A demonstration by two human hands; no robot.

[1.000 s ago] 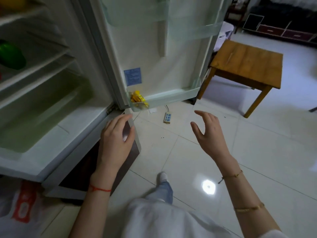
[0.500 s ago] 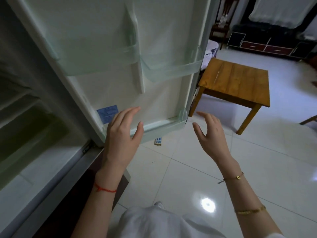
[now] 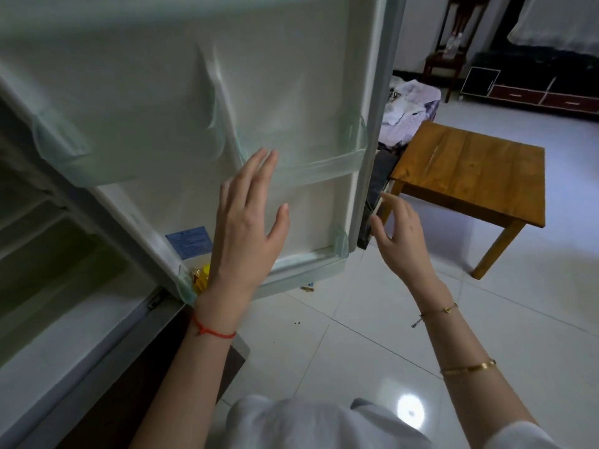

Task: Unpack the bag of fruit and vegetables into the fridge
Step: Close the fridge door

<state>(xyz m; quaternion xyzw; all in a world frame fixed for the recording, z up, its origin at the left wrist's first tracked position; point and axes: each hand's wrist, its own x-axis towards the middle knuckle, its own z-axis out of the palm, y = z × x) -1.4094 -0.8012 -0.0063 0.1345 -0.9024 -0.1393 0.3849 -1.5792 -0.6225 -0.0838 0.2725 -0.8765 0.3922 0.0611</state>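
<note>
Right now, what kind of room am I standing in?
Most likely a home's living area, with the fridge kept in it. The open fridge door is right before you, a small wooden table stands on the glossy tiled floor, and a low dark cabinet lines the far wall.

Wooden table [image 3: 470,166] on glossy white tiled floor [image 3: 356,335], dark low cabinet [image 3: 534,89] behind it, crumpled cloth [image 3: 405,108] beside the table

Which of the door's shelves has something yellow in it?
The bottom door shelf: yellow packets sit at its hinge end, just left of the left hand. The upper door shelves show nothing inside.
</note>
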